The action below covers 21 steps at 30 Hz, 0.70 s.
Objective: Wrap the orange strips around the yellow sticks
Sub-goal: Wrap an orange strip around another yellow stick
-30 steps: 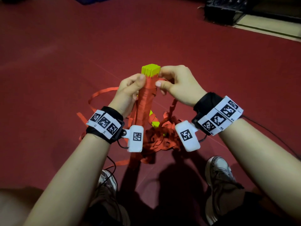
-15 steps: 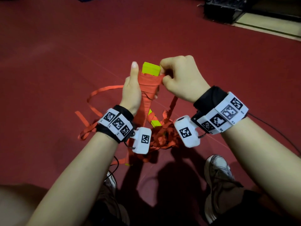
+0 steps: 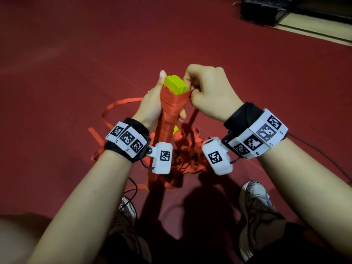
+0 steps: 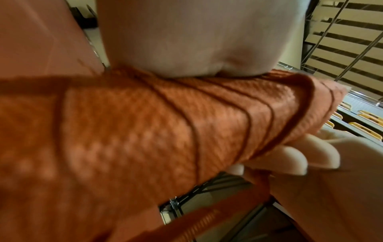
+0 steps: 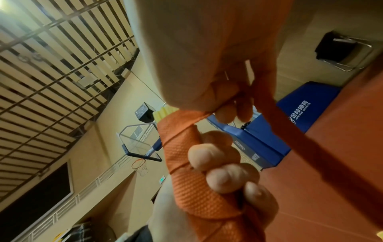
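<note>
A yellow stick (image 3: 175,85) stands nearly upright, wound in orange strip (image 3: 171,109) almost to its top; only the yellow tip shows. My left hand (image 3: 152,105) grips the wrapped shaft, thumb up along its left side, fingers curled round it (image 5: 215,157). My right hand (image 3: 207,92) pinches the strip's free length just right of the tip and holds it taut (image 5: 221,104). In the left wrist view the wound strip (image 4: 186,122) fills the frame, with fingertips (image 4: 294,157) at its right. Another yellow stick (image 3: 176,129) peeks out behind the shaft.
A tangled pile of loose orange strips (image 3: 188,149) lies on the red floor (image 3: 76,73) below my hands, with loops trailing left (image 3: 118,105). My two shoes (image 3: 255,202) sit below. A dark object (image 3: 262,10) stands at the far right.
The right hand has pulled the strip further round the top of the stick. The left thumb went from across the shaft to pointing up beside the tip.
</note>
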Motion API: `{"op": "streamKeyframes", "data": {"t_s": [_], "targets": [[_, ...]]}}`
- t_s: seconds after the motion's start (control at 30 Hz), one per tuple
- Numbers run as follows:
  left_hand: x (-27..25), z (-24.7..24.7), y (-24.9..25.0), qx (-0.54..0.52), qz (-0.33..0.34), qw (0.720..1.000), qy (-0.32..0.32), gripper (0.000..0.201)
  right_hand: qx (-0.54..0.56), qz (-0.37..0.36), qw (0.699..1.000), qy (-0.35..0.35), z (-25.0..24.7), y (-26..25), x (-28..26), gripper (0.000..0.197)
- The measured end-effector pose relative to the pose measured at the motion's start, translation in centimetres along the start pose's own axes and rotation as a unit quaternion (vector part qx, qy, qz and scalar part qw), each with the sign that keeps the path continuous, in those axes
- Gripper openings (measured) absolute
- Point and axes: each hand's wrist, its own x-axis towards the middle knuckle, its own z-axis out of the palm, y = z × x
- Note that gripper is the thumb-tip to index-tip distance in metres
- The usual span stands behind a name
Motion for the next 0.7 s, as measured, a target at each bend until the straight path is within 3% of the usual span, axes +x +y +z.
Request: {"op": "streamKeyframes", "data": {"t_s": [0.07, 0.17, 0.27, 0.37, 0.47, 0.53, 0.7], "targets": [[0.0, 0.3, 0.0, 0.008, 0.004, 1.0, -0.007, 0.08, 0.011, -0.02, 1.0, -0.021, 0.1, -0.1, -0.1, 0.027], [0.0, 0.6, -0.1, 0.02, -0.014, 1.0, -0.004, 0.059, 0.023, -0.029, 0.999, 0.006, 1.2, 0.1, -0.5, 0.015], [0.2, 0.9, -0.5, 0.011, -0.023, 0.999, 0.024, 0.039, 0.048, -0.009, 0.998, 0.037, 1.7, 0.3, -0.9, 0.026], [0.3, 1.0, -0.7, 0.047, 0.0, 0.998, 0.053, 0.022, 0.099, -0.018, 0.995, 0.025, 1.8, 0.0, -1.2, 0.032], [0.4, 1.4, -1.1, 0.027, 0.0, 0.998, 0.058, 0.025, 0.169, -0.03, 0.985, 0.015, 2.2, -0.3, -1.5, 0.03], [1.4, 1.2, -2.0, -0.007, 0.012, 0.995, 0.102, 0.029, 0.181, -0.013, 0.983, 0.025, 2.6, -0.2, -1.5, 0.02], [1.6, 1.1, -2.3, 0.043, 0.163, 0.944, 0.283, 0.034, 0.168, 0.069, 0.981, 0.072, 3.3, 0.4, -1.1, 0.006]]}}
